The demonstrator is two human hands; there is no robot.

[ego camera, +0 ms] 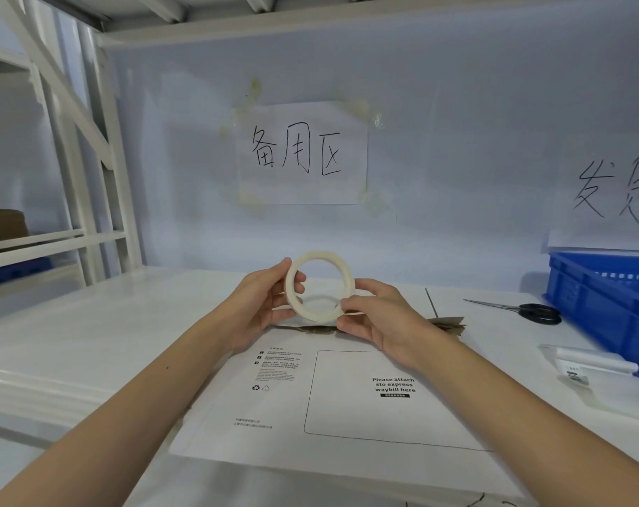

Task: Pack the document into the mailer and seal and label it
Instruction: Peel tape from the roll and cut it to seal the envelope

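On the far left, well away from the fingers, a white shelf rack (91,177) stands at the end of the white bench (109,342), with a brown box (3,225) on one of its shelves.

The left hand (263,305) is raised above the bench and holds the left side of a roll of tape (320,285). Its thumb (278,268) lies on the outer rim near the top, and a curled fingertip shows through the hole of the roll, so the rim is pinched between them. The other fingers are curled behind and below the roll.

The roll is pale and nearly clear, and stands upright with its hole facing the camera, between the two hands.

The right hand (380,320) grips the lower right of the roll. Its fingers (351,305) are curled and pressed close together against the rim. A thin strip seems to run off to the right from under these fingers, though whether it is a loose end of tape cannot be told.

Below both hands, flat on the bench, lies the white mailer (347,404), printed with a waybill box. Its far edge, just beneath the fingers, shows torn brown cardboard (446,323).

To the right of the fingers, well apart, lie black-handled scissors (522,309); nearer the camera, a small white label roll (585,362). A blue crate (610,298) stands at the right edge. On the wall behind hang two handwritten paper signs (303,153).
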